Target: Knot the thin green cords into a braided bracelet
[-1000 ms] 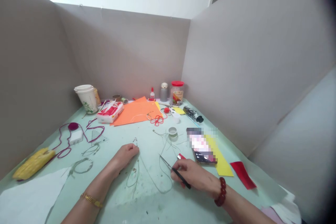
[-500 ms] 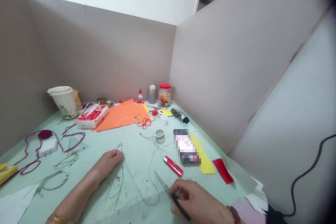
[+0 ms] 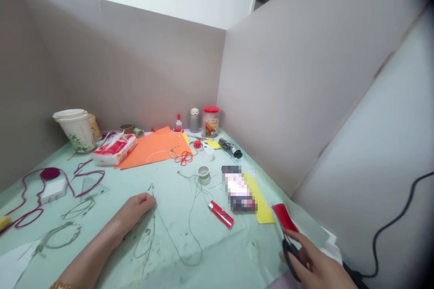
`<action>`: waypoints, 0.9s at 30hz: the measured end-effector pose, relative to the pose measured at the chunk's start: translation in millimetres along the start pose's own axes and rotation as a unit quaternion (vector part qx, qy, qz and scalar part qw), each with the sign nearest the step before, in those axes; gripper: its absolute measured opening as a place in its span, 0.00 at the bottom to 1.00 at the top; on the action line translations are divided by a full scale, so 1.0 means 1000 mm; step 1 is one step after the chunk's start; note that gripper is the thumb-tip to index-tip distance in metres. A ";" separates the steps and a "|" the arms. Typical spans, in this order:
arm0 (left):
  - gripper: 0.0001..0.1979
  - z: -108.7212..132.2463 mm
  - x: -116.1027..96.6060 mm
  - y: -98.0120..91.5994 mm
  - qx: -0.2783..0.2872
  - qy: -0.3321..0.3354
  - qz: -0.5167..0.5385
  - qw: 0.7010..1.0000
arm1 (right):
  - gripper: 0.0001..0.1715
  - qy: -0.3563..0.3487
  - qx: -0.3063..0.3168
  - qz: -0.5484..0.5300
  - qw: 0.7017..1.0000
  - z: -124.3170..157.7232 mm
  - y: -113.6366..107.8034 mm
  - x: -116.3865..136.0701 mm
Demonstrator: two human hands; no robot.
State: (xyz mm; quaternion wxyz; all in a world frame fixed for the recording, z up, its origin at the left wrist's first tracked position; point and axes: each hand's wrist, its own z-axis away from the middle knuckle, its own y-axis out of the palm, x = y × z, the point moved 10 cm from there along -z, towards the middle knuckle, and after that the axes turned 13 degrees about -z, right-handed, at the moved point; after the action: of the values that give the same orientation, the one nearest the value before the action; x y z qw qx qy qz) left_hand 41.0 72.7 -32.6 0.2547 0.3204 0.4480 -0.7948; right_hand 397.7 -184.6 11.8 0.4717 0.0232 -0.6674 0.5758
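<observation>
My left hand (image 3: 140, 207) rests on the table with its fingers pinched on a thin green cord (image 3: 168, 235). A short beaded end sticks up past the fingertips, and the rest of the cord loops across the cloth to the right. At the lower right, my right hand (image 3: 313, 257) grips a pair of scissors (image 3: 290, 253) by its black handles. The blades point up and left, beside a red strip (image 3: 285, 217). Between the hands lies a red lighter (image 3: 221, 214). A roll of green cord (image 3: 204, 174) stands beyond it, with loose strands around it.
A phone (image 3: 239, 189) lies on a yellow paper strip (image 3: 259, 198). Finished-looking green cord loops (image 3: 63, 237) and purple cord (image 3: 23, 198) lie at left. Orange paper (image 3: 156, 149), a tissue pack (image 3: 115, 148), a lidded cup (image 3: 76, 131) and a red-lidded jar (image 3: 210, 122) are farther back.
My right hand has carried the scissors to the right, from near the lighter to beside the red strip. My left hand keeps its pinch on the cord; the view has shifted slightly.
</observation>
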 end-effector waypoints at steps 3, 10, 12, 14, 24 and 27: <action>0.19 0.000 0.001 0.001 0.005 -0.003 0.007 1.000 | 0.26 0.005 -0.031 0.053 0.998 -0.003 -0.004 -0.006; 0.20 -0.001 0.002 0.000 -0.015 0.003 0.002 1.000 | 0.25 0.050 -0.006 0.147 0.988 -0.008 0.008 0.004; 0.20 -0.002 0.003 0.001 -0.011 -0.002 -0.004 1.000 | 0.25 0.047 -0.005 0.150 0.987 -0.010 0.009 0.005; 0.20 -0.002 0.003 0.001 -0.005 -0.005 -0.006 1.000 | 0.25 0.043 0.001 0.147 0.988 -0.012 0.011 0.005; 0.19 0.000 0.001 0.001 0.005 -0.005 0.001 1.000 | 0.26 0.049 0.017 0.148 0.988 -0.013 0.013 0.007; 0.20 -0.003 0.003 0.001 0.002 -0.002 0.002 1.000 | 0.26 0.056 0.013 0.151 0.987 -0.013 0.013 0.006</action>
State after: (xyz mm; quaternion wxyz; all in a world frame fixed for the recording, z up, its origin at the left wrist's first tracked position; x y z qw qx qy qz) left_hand 40.2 74.2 -36.6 0.2564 0.3204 0.4450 -0.7960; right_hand 394.4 -166.7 4.8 0.4157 -0.1038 -0.6282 0.6494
